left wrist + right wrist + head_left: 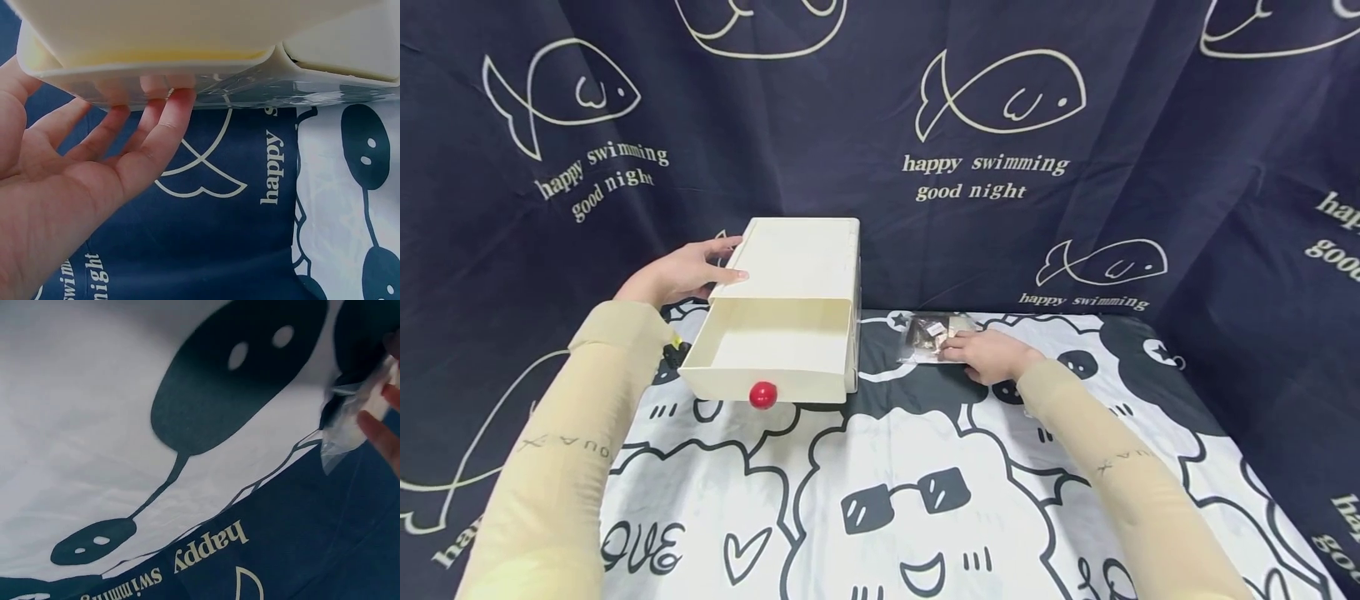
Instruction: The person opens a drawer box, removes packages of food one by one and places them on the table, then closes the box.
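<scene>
A white drawer unit (801,254) stands on the left of the table, its drawer (775,342) pulled out toward me. A red round knob (763,395) is on the drawer's front, and the part of the drawer that shows holds nothing. My left hand (681,271) rests against the unit's left side, thumb on the top. In the left wrist view, spread fingertips (181,100) touch the see-through side wall. To the right of the unit, my right hand (996,354) pinches the edge of a clear plastic packet (922,335) with dark and tan contents and a small white label.
A small black and yellow object (676,354) lies left of the drawer, partly hidden. The table wears a black and white cartoon cloth (917,500). Dark blue curtain cloth (1000,233) with fish drawings hangs close behind the unit and along both sides.
</scene>
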Available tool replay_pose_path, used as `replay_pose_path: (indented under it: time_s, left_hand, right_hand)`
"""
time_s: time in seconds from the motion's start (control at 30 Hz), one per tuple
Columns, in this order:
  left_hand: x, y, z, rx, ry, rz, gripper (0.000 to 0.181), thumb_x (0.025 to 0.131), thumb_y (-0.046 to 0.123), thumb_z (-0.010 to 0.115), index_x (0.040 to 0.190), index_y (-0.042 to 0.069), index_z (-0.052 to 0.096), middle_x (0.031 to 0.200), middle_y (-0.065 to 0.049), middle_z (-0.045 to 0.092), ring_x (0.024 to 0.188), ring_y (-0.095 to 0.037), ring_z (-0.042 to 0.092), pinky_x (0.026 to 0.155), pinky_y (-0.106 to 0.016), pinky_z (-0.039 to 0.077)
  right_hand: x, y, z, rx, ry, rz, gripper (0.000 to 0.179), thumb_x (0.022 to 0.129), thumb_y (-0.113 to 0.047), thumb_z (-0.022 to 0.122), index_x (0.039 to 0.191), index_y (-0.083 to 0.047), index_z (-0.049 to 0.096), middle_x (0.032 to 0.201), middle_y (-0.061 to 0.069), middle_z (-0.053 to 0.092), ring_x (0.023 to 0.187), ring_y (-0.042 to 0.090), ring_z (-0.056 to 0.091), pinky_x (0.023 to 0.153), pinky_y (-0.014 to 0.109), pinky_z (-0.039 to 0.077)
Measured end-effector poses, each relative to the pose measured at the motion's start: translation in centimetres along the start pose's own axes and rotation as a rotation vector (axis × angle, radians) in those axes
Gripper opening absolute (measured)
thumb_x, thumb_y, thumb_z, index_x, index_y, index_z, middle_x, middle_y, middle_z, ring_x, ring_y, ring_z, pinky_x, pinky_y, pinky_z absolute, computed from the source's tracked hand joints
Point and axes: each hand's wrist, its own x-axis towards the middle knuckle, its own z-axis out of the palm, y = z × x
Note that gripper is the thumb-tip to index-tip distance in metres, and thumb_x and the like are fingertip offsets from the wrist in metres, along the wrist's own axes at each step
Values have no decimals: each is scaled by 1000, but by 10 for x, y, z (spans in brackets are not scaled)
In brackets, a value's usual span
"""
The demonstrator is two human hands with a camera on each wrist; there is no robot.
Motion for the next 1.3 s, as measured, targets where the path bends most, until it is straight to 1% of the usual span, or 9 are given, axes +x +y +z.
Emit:
replay_pose_path:
  time_s: [0.2, 0.3, 0.4, 0.53, 0.77, 0.97, 1.1, 1.2, 1.3]
  left_hand:
    - [1, 0, 2, 3, 5, -13, 90, 84, 33, 72, 153, 21, 16, 152, -16, 20, 123, -33, 41, 100, -53, 40]
    - [1, 0, 2, 3, 11, -16, 90, 83, 34, 72, 152, 20, 16, 153, -16, 20, 123, -34, 42, 99, -53, 41]
    - [1, -1, 2, -1, 14, -20, 90, 83, 34, 72, 152, 21, 16, 153, -16, 20, 123, -34, 42, 99, -53, 40]
    - [2, -2, 3, -10, 22, -14, 89, 83, 33, 73, 152, 21, 17, 152, -15, 22, 123, -34, 42, 100, -53, 40]
    - [2, -1, 5, 11, 38, 25, 86, 84, 33, 72, 152, 20, 20, 151, -15, 25, 125, -35, 42, 101, -55, 38]
    - [-1, 0, 7, 77, 85, 38, 80, 85, 36, 70, 149, 16, 28, 148, -18, 29, 123, -36, 44, 98, -55, 41]
    - [-5, -3, 7, 85, 103, 31, 80, 84, 38, 71, 148, 15, 29, 143, -19, 33, 118, -35, 46, 97, -54, 42]
    - [-9, -5, 6, 85, 116, 25, 84, 82, 40, 72, 149, 17, 27, 144, -18, 33, 117, -33, 47, 96, -52, 43]
    - [-13, -7, 5, 76, 128, 26, 90, 81, 42, 73, 151, 16, 23, 147, -18, 30, 118, -33, 47, 96, -51, 44]
  right_hand:
    - [-5, -8, -7, 113, 9, 113, 41, 80, -10, 69, 119, -13, 59, 118, 5, 60, 106, 25, 58, 86, 43, 50]
    - [-4, -11, -11, 129, 40, 120, 40, 80, -8, 68, 118, -11, 59, 117, 6, 60, 104, 25, 59, 84, 42, 51]
    - [-1, -15, -19, 130, 82, 99, 40, 79, -8, 69, 118, -10, 60, 117, 7, 59, 103, 25, 59, 83, 42, 51]
    - [6, -23, -37, 116, 155, 75, 39, 78, -8, 70, 116, -10, 61, 114, 7, 60, 99, 25, 61, 78, 41, 53]
    - [18, -39, -76, 143, 242, 100, 37, 83, -6, 68, 118, -12, 61, 120, 5, 60, 108, 22, 58, 87, 38, 50]
    - [27, -57, -109, 157, 370, 130, 36, 85, -8, 66, 120, -13, 60, 122, 4, 59, 105, 21, 58, 77, 39, 52]
    - [34, -72, -128, 156, 442, 137, 36, 86, -8, 64, 121, -14, 60, 123, 3, 59, 104, 20, 58, 72, 38, 52]
    - [39, -87, -142, 151, 500, 115, 36, 85, -7, 64, 121, -14, 60, 123, 3, 59, 104, 19, 58, 71, 36, 52]
    - [45, -103, -156, 138, 562, 66, 38, 83, -5, 64, 120, -12, 61, 123, 4, 60, 102, 19, 59, 71, 34, 52]
